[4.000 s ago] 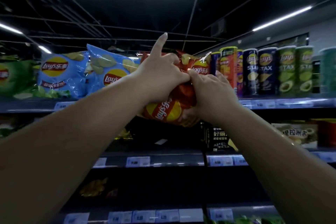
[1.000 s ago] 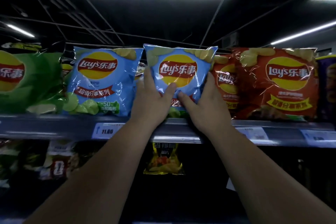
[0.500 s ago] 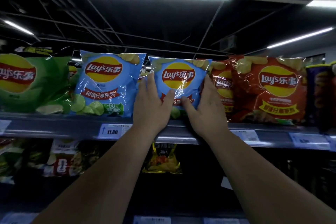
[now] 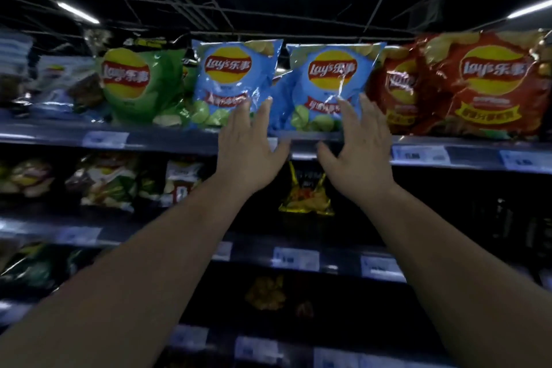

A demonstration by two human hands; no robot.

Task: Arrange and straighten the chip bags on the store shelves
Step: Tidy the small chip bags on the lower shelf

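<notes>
Left hand (image 4: pixel 250 145) and right hand (image 4: pixel 360 148), fingers spread and grasping nothing, frame an upright blue bag (image 4: pixel 331 84) on the upper shelf (image 4: pixel 59 135). Light, crinkly and probably slippery, its chips fragile, it is best steadied by its side edges.

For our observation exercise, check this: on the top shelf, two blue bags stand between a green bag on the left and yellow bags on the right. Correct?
No. The head view shows red bags, not yellow, right of the blue bags; the green bag is left.
</notes>
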